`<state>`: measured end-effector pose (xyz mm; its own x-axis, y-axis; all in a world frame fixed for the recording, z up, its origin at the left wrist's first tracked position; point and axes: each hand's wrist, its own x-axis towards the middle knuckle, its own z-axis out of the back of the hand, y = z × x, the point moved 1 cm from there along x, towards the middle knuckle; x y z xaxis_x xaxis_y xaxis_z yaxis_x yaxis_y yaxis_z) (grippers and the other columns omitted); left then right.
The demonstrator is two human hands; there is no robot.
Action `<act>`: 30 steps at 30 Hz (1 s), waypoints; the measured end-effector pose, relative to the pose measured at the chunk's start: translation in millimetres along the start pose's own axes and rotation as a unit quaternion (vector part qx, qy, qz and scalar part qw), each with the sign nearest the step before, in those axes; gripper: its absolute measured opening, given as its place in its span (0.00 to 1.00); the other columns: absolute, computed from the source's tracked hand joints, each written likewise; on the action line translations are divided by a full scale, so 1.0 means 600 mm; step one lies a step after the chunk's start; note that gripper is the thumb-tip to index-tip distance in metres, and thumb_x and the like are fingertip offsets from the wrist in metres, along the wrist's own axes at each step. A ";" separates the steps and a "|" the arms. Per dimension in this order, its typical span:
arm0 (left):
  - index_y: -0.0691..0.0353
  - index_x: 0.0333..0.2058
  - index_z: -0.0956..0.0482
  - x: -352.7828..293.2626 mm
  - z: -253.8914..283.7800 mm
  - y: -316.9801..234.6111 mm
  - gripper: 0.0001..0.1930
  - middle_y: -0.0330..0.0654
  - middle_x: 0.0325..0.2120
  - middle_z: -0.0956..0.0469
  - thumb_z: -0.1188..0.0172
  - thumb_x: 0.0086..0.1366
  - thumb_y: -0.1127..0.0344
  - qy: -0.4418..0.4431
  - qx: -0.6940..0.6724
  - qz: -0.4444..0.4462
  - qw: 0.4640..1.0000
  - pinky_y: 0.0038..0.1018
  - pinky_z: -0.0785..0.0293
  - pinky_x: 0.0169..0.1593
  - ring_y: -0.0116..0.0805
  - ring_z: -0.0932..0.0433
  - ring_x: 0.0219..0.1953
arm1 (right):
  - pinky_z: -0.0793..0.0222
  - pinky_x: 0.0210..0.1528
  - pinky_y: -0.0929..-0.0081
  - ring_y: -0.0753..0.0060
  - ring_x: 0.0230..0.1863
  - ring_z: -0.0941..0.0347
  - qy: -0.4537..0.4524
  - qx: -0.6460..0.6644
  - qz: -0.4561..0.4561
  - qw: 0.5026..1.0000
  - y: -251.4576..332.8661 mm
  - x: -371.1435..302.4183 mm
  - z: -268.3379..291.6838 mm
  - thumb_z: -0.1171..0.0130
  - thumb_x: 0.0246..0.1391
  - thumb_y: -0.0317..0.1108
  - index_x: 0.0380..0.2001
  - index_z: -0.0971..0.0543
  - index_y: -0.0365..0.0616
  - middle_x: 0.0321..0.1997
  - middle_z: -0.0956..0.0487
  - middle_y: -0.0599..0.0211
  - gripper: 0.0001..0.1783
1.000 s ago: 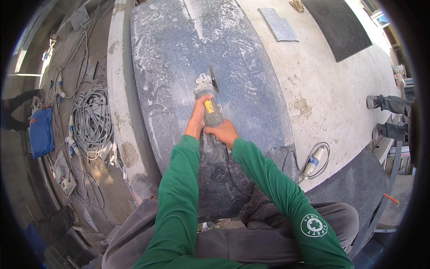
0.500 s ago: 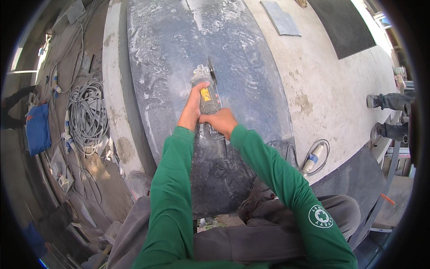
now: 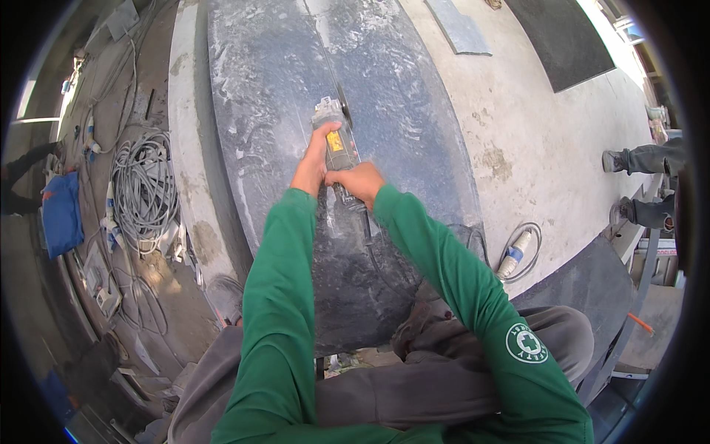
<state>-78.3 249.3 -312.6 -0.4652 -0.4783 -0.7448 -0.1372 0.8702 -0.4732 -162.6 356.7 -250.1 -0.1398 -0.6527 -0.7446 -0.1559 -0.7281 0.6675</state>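
An angle grinder (image 3: pixel 343 158), grey and dusty with a yellow label, rests low over a large dark stone slab (image 3: pixel 414 140). My left hand (image 3: pixel 316 160) wraps around its body just behind the gear head, thumb on top. Behind it, my right hand (image 3: pixel 359 182) grips the rear of the body. The thin cutting disc (image 3: pixel 345 106) stands upright on the right side of the head, its lower edge at the slab. A narrow dark line (image 3: pixel 325 58) runs along the slab away from the disc. White dust smears cover the far part of the slab.
A cable with a plug connector (image 3: pixel 515 255) lies on the pale slab at right. A small grey stone piece (image 3: pixel 460 29) and a black panel (image 3: pixel 560 41) lie beyond. Coiled cable (image 3: pixel 143 189) and a blue cloth (image 3: pixel 62 214) are at left. Another person's legs (image 3: pixel 647 160) show at right.
The grinder and both my hands have shifted slightly forward, away from me. The whole view has also moved a little. Both hands keep their grip.
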 end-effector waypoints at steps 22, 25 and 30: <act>0.65 0.48 0.29 -0.055 -0.012 0.045 0.28 0.53 0.31 0.22 0.37 0.55 0.50 -0.011 -0.004 -0.008 1.000 0.42 0.19 0.31 0.49 0.20 0.28 | 0.30 0.34 0.70 0.70 0.33 0.24 -0.019 -0.037 0.001 0.999 -0.049 -0.046 0.003 0.30 0.37 0.35 0.37 0.19 0.31 0.34 0.19 0.59 0.23; 0.65 0.48 0.29 -0.050 -0.003 0.043 0.29 0.53 0.31 0.22 0.37 0.55 0.50 -0.007 -0.016 0.002 1.000 0.42 0.19 0.31 0.49 0.20 0.28 | 0.28 0.37 0.70 0.68 0.36 0.22 -0.013 -0.049 -0.005 0.999 -0.044 -0.045 0.002 0.28 0.35 0.40 0.39 0.18 0.32 0.36 0.18 0.58 0.27; 0.66 0.47 0.29 -0.019 -0.005 0.009 0.28 0.52 0.31 0.22 0.37 0.55 0.50 -0.004 -0.008 -0.006 1.000 0.42 0.19 0.31 0.48 0.20 0.28 | 0.28 0.38 0.72 0.68 0.36 0.21 0.001 -0.016 0.000 1.000 -0.014 -0.011 -0.001 0.28 0.34 0.42 0.38 0.18 0.32 0.37 0.18 0.58 0.28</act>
<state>-76.2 260.0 -305.5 -0.4566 -0.4902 -0.7424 -0.1573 0.8658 -0.4750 -159.8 367.2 -251.0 -0.1383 -0.6534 -0.7442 -0.1250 -0.7339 0.6676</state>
